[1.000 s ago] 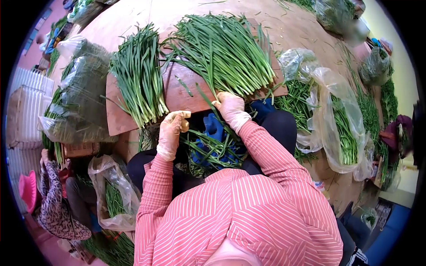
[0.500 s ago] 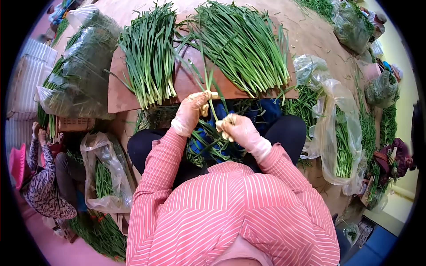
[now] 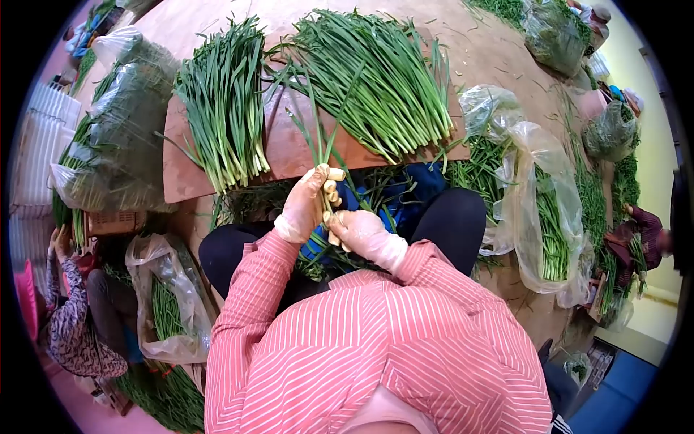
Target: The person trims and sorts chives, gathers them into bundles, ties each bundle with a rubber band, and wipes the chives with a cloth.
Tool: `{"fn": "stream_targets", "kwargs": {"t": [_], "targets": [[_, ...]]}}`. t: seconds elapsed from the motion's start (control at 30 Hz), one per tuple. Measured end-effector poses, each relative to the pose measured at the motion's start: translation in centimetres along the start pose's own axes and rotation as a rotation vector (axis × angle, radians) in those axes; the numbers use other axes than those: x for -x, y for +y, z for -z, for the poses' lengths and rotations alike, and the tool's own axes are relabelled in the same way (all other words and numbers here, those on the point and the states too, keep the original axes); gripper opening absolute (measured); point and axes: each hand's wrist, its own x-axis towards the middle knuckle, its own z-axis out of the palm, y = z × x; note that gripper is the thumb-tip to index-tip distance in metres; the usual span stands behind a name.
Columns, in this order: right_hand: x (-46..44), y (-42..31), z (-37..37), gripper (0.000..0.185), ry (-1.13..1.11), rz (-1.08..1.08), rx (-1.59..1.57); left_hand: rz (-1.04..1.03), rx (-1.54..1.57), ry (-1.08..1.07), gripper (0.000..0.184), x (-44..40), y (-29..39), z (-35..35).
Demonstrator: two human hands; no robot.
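My left hand (image 3: 306,200), in a thin clear glove with pale finger covers, is closed around a few garlic chives (image 3: 321,145), leaves pointing away from me. Just below it, my right hand (image 3: 359,233), gloved the same way, pinches at the lower end of these stalks; its fingertips partly hide them. Beyond my hands a brown board (image 3: 293,148) bears two piles of garlic chives: a narrower left pile (image 3: 225,108) and a wider right pile (image 3: 379,90), white ends toward me. Loose green leaves lie over blue cloth (image 3: 416,192) in my lap.
A big plastic bag of greens (image 3: 130,123) stands at the left, above an orange crate (image 3: 114,222). Open plastic bags with chives lie at left (image 3: 170,304) and right (image 3: 553,224). Other people work at the left (image 3: 76,311) and right (image 3: 643,242).
My right hand has moved left and slightly down, closer to my left hand. My left hand has turned more upright, and the held chives point more straight away from me.
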Motion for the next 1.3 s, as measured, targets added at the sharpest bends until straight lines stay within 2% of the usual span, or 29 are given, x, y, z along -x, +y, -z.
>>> {"fn": "stream_targets", "kwargs": {"t": [0.03, 0.07, 0.13, 0.17, 0.2, 0.27, 0.3, 0.37, 0.4, 0.47, 0.5, 0.53, 0.6, 0.67, 0.7, 0.73, 0.77, 0.83, 0.9, 1.0, 1.03, 1.07, 1.13, 1.17, 1.2, 1.23, 1.27, 1.3], "targets": [[1.3, -1.2, 1.2, 0.048, -0.077, -0.036, 0.049, -0.12, 0.1, -0.044, 0.033, -0.2, 1.0, 0.2], [2.3, -0.4, 2.3, 0.044, -0.117, 0.094, 0.322, -0.233, 0.199, -0.09, 0.032, -0.5, 2.5, 0.6], [1.6, 1.8, 3.0, 0.039, 0.471, 0.36, 0.537, -0.397, 0.193, -0.176, 0.03, 0.3, 5.4, 0.6], [1.2, 1.2, 4.5, 0.036, 0.603, 0.31, 0.514, -0.4, 0.283, -0.322, 0.027, 0.4, 6.4, 0.7], [0.4, 0.6, 6.3, 0.033, 0.736, 0.258, 0.486, -0.498, 0.335, -0.119, 0.028, 0.8, 6.4, 0.0], [-1.4, 0.5, 8.6, 0.025, 0.892, 0.214, 0.672, -0.556, 0.366, -0.398, 0.031, 0.8, 6.9, 0.4], [-2.4, 0.5, 9.3, 0.024, 0.822, 0.108, 0.763, -0.555, 0.364, -0.402, 0.031, 0.6, 6.9, 0.3], [-4.3, 1.1, 9.7, 0.021, 0.681, -0.06, 0.905, -0.477, 0.399, -0.589, 0.033, 0.3, 6.8, 0.3], [-5.1, 2.0, 9.7, 0.021, 0.684, -0.057, 0.906, -0.403, 0.406, -0.534, 0.032, 0.0, 6.3, 0.6], [-6.1, 2.9, 9.6, 0.021, 0.669, -0.018, 0.897, -0.254, 0.293, -0.315, 0.032, -0.6, 5.2, 0.5], [-6.1, 3.5, 9.4, 0.026, 0.668, -0.018, 0.86, -0.209, 0.208, -0.139, 0.033, -0.5, 4.5, 0.2], [-5.0, 2.5, 9.2, 0.026, 0.664, -0.014, 0.86, -0.156, 0.112, -0.083, 0.037, -0.6, 3.8, 0.3], [-2.4, 0.8, 8.4, 0.03, 0.507, 0.069, 0.398, -0.066, 0.021, 0.034, 0.038, -0.9, 2.3, 0.2], [-1.1, 0.6, 6.7, 0.035, 0.379, 0.141, 0.093, 0.018, -0.025, 0.041, 0.043, -1.3, 1.0, 0.6], [-1.0, 1.1, 5.6, 0.032, 0.281, 0.125, -0.062, 0.065, -0.021, 0.002, 0.042, -1.2, 0.9, 0.3], [0.2, -0.9, 5.7, 0.027, 0.171, 0.012, -0.246, 0.112, -0.017, -0.039, 0.042, -1.0, 1.0, 0.0], [0.1, -0.8, 5.3, 0.024, 0.138, -0.012, -0.319, 0.077, -0.055, -0.121, 0.041, -1.0, 0.8, 0.0], [-0.4, 0.0, 4.6, 0.02, 0.104, -0.038, -0.397, 0.084, -0.152, -0.127, 0.047, -1.0, 0.7, 0.2], [-0.9, 0.8, 4.5, 0.018, 0.065, 0.049, -0.719, 0.029, -0.152, -0.123, 0.047, -1.0, 0.7, -0.1], [-0.2, 1.7, 4.5, 0.019, 0.053, -0.079, -0.743, -0.075, -0.114, -0.124, 0.047, -1.8, 0.6, 1.0], [-0.1, 2.8, 4.0, 0.023, 0.006, -0.128, -0.593, -0.115, -0.133, -0.07, 0.047, -2.0, 0.6, 1.5], [-0.9, 6.8, 2.2, 0.026, -0.035, -0.049, -0.362, -0.155, -0.151, -0.015, 0.047, -2.1, 0.5, 1.7], [0.7, 6.6, 2.6, 0.025, 0.123, 0.0, 0.519, -0.058, -0.004, 0.121, 0.043, -1.2, 1.4, 0.7], [0.9, 5.2, 3.5, 0.028, 0.132, -0.101, 0.439, -0.04, 0.102, 0.054, 0.04, -2.0, 0.7, 1.8], [-0.1, 7.0, 3.4, 0.029, 0.411, 0.079, 0.47, -0.023, 0.208, -0.012, 0.037, -2.7, -0.2, 2.8], [0.6, 4.8, 5.1, 0.028, 0.564, 0.064, 0.446, -0.023, 0.212, -0.013, 0.037, -2.5, 0.0, 2.3], [0.9, 2.5, 6.9, 0.028, 0.717, 0.048, 0.417, 0.019, 0.176, 0.094, 0.035, -2.0, 0.4, 1.6], [0.2, 2.7, 8.2, 0.026, 0.841, 0.077, 0.529, 0.06, 0.139, 0.199, 0.033, -1.7, 0.6, 1.1]]}}
